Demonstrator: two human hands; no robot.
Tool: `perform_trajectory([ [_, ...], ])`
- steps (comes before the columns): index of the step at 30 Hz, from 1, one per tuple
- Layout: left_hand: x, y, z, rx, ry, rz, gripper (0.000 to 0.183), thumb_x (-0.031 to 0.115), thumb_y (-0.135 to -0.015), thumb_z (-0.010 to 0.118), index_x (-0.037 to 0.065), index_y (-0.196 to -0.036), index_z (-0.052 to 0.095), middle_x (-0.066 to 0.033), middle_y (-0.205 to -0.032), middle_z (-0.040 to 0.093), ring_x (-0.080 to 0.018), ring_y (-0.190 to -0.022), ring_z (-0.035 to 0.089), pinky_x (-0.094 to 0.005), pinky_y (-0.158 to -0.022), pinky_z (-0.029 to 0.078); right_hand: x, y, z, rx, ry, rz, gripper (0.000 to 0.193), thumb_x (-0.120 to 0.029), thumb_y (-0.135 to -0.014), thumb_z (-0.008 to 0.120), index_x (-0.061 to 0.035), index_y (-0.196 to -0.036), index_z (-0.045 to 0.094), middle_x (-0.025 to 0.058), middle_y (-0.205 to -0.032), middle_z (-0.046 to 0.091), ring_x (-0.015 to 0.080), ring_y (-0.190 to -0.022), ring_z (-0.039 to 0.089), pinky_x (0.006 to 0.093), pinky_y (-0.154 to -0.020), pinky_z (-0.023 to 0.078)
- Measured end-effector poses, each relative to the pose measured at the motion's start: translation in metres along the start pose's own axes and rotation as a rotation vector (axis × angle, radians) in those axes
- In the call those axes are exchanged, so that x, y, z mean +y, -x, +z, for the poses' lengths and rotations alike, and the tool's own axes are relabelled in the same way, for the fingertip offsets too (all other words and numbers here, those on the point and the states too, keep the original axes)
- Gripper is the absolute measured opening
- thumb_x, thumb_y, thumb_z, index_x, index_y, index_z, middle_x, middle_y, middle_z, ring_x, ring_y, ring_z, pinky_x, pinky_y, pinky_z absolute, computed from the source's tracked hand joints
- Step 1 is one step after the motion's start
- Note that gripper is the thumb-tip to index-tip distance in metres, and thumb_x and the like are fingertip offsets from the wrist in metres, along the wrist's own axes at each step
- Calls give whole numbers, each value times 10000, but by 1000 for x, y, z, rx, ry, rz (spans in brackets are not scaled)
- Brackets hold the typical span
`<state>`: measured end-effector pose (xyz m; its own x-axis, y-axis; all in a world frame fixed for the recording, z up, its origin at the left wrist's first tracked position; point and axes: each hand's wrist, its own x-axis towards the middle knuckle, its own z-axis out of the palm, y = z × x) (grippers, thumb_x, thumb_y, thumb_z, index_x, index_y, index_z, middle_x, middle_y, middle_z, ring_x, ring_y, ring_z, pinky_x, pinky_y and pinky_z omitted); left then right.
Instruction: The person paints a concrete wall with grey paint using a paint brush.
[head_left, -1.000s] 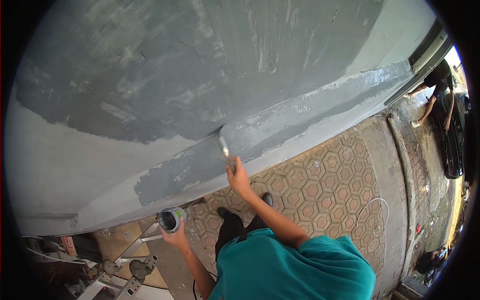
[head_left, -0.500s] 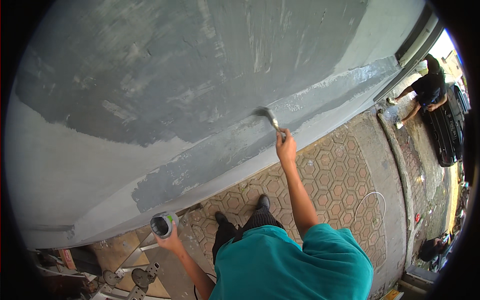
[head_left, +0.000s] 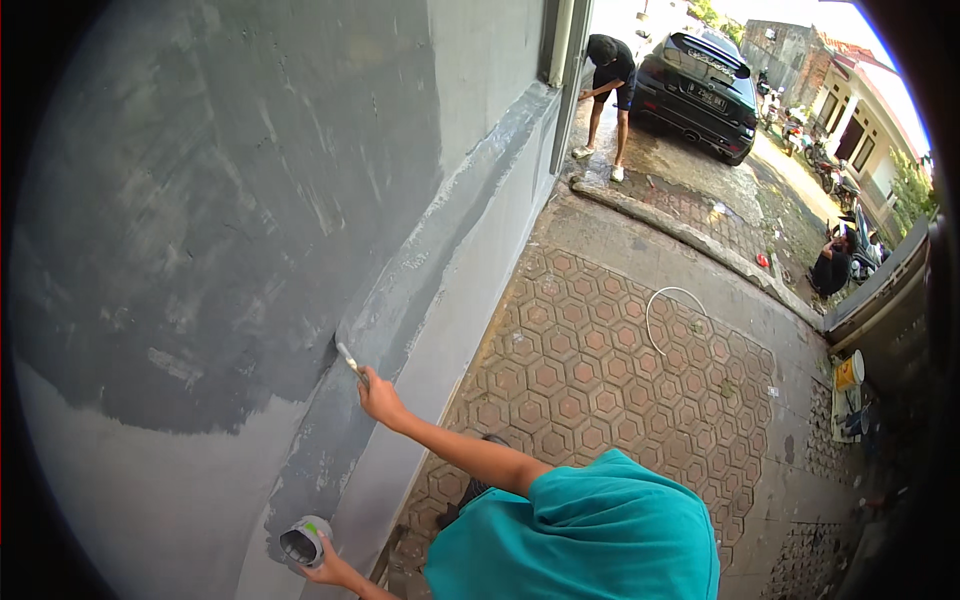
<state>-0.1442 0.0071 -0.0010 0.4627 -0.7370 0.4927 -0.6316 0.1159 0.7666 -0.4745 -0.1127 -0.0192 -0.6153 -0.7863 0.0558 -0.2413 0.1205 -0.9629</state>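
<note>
My right hand (head_left: 381,398) is closed round the handle of a paintbrush (head_left: 349,358). The brush's bristles touch the wall (head_left: 230,200) where dark grey paint meets a lighter ledge band. Lower down, my left hand (head_left: 328,566) grips a small open paint can (head_left: 303,543), tilted so that its dark inside shows. Grey paint smears its rim, and a bright green patch is on its side. Dark grey paint covers the upper wall in uneven strokes, with pale unpainted-looking areas below and at the far end.
Hexagonal paving (head_left: 590,370) lies to my right, with a thin white hose loop (head_left: 652,310) on it. Beyond a raised kerb (head_left: 690,240) a person in dark clothes (head_left: 612,80) stands beside a black car (head_left: 697,90). Another person (head_left: 832,262) crouches farther right. A yellow-and-white bucket (head_left: 849,371) lies at the right.
My view has swung toward the far end of the wall, bringing the car and street into fuller sight. The brush has shifted left and down along the wall; both hands keep their holds.
</note>
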Motion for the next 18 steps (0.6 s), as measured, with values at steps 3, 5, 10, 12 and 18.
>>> perform_trajectory([
  [3, -4, -12, 3, -31, -51, 83, 601, 199, -664, 875, -86, -1126, 618, -193, -1108, 656, -274, -973, 649, -385, -850, 517, -4, 62, 12, -223, -8, -17, 310, -171, -903, 598, -88, -1199, 554, 254, -831, 648, 433, -806, 642, 493, -707, 498],
  [5, -25, -19, 6, -84, 11, 7, 605, 211, -664, 875, -87, -1124, 618, -191, -1089, 662, -273, -957, 653, -394, -856, 511, -16, 95, 16, -328, 10, 30, 311, -197, -901, 610, -90, -1191, 577, 244, -843, 656, 411, -813, 650, 473, -716, 503],
  [10, -23, -25, 16, -155, 140, 71, 588, 210, -658, 875, -76, -1108, 627, -184, -1055, 675, -273, -935, 658, -396, -838, 507, -8, 137, 25, -375, 33, 69, 321, -261, -898, 630, -99, -1175, 625, 215, -866, 673, 365, -823, 662, 434, -734, 512],
  [12, -26, -27, 12, -153, 125, 66, 579, 205, -660, 873, -76, -1103, 628, -183, -1049, 676, -273, -930, 658, -396, -830, 507, -14, 145, 23, -378, 28, 140, 313, -263, -897, 631, -94, -1160, 637, 202, -889, 680, 348, -836, 666, 426, -741, 514],
  [18, -30, -19, 11, -135, 110, 48, 613, 208, -647, 876, -80, -1122, 617, -185, -1063, 672, -278, -938, 661, -393, -836, 511, -3, 124, 8, -281, -51, 181, 323, -253, -881, 639, -77, -1151, 643, 222, -933, 684, 355, -902, 669, 419, -800, 512],
])
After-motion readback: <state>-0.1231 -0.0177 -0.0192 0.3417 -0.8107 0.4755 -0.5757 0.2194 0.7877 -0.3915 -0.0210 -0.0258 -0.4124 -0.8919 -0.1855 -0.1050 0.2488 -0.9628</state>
